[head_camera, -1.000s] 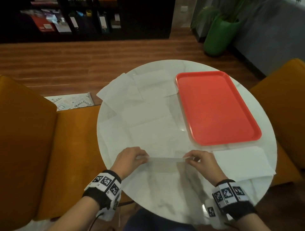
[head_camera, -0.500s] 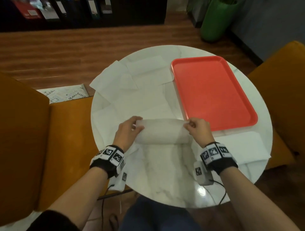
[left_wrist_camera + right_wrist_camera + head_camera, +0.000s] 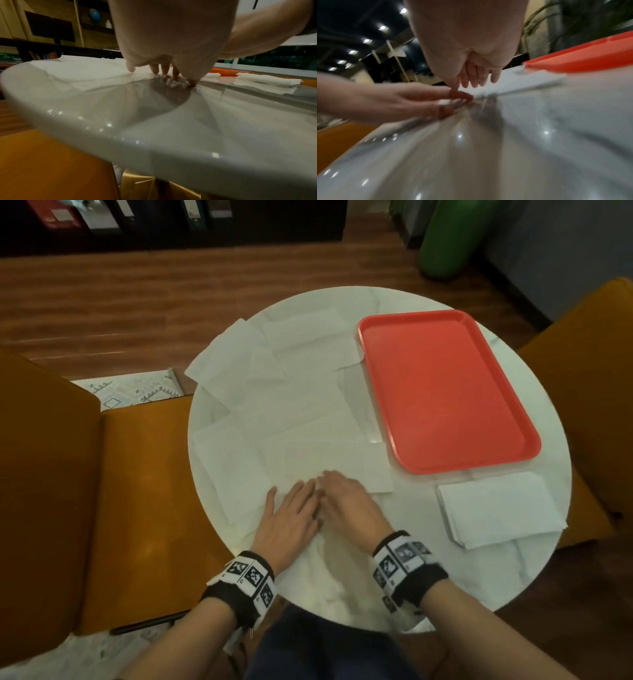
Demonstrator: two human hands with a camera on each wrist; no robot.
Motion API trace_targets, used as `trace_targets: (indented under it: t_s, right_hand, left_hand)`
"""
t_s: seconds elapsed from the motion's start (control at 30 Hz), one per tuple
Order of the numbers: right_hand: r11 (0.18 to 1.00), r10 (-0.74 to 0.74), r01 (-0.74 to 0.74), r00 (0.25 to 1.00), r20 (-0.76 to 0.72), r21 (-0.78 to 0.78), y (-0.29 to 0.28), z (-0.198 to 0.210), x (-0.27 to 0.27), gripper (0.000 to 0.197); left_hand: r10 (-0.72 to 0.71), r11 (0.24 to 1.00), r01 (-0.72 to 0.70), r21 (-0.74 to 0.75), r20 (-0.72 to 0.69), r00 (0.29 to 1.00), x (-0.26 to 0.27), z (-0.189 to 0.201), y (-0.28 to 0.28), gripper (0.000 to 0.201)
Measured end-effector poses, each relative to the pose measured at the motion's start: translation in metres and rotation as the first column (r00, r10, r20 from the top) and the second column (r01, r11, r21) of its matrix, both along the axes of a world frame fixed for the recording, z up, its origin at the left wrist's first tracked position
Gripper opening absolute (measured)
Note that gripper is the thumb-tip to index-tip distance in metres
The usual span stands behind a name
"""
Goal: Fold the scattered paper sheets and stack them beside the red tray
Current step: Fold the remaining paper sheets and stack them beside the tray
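Note:
A folded white sheet (image 3: 346, 462) lies flat on the round marble table (image 3: 376, 587), just left of the red tray's near corner. My left hand (image 3: 291, 508) and right hand (image 3: 342, 494) lie side by side on its near edge, fingers straight and pressing down. The right wrist view shows the right hand's fingertips (image 3: 477, 82) above the sheet (image 3: 518, 82), with the left hand (image 3: 412, 97) beside them. The red tray (image 3: 445, 392) stands empty at the right. A stack of folded sheets (image 3: 500, 508) sits in front of the tray. Several unfolded sheets (image 3: 274, 378) overlap at the table's left and back.
Orange seats flank the table: one at the left (image 3: 102, 491) and one at the right (image 3: 589, 371). A green planter (image 3: 448, 237) stands on the wooden floor behind. A patterned paper (image 3: 133, 390) lies on the floor at the left.
Both hands carried the sheet's near edge over to the far edge and laid it flat. They let go of the corners and came together at the fold's middle, pressing down.

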State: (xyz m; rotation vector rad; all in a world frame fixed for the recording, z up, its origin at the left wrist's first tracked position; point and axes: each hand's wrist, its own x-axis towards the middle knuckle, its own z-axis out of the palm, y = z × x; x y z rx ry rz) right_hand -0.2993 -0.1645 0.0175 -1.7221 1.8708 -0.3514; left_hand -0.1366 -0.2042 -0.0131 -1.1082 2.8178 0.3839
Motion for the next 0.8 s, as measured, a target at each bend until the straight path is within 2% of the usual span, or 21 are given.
trace_targets:
  t_s: [0.07, 0.13, 0.4, 0.53, 0.67, 0.7, 0.8]
  right_hand:
    - [0.988, 0.125, -0.120, 0.991, -0.051, 0.099, 0.006, -0.011, 0.010, 0.051]
    - [0.985, 0.133, -0.121, 0.987, -0.089, 0.126, 0.014, -0.020, 0.002, 0.052]
    - [0.990, -0.068, 0.088, 0.983, -0.171, 0.112, 0.056, -0.025, -0.059, 0.048]
    - [0.982, -0.190, 0.186, 0.957, -0.220, -0.037, 0.059, -0.032, -0.070, 0.048]
    - [0.959, -0.226, 0.176, 0.948, -0.226, -0.222, 0.042, -0.031, -0.066, 0.017]
    - [0.960, -0.218, 0.163, 0.944, -0.248, -0.226, 0.038, -0.030, -0.065, 0.011]
    - [0.973, -0.195, 0.143, 0.926, -0.323, -0.178, 0.033, -0.025, -0.061, 0.011]
  left_hand:
    - [-0.013, 1.000, 0.012, 0.015, 0.037, 0.999, 0.005, -0.006, -0.001, 0.055]
    - [-0.021, 0.999, 0.019, 0.050, 0.050, 0.999, 0.009, -0.011, -0.003, 0.061]
    - [-0.008, 0.998, 0.009, 0.065, -0.016, 1.000, 0.012, -0.016, -0.006, 0.060]
    - [-0.007, 0.995, 0.009, 0.104, -0.021, 1.000, 0.016, -0.015, -0.003, 0.060]
    - [-0.006, 0.995, 0.008, 0.102, -0.017, 1.000, 0.022, -0.013, 0.000, 0.058]
    - [-0.001, 0.995, 0.002, 0.095, -0.005, 1.000, 0.021, -0.011, 0.000, 0.058]
    - [0.030, 0.998, -0.030, 0.063, 0.000, 1.000, 0.014, 0.000, -0.003, 0.058]
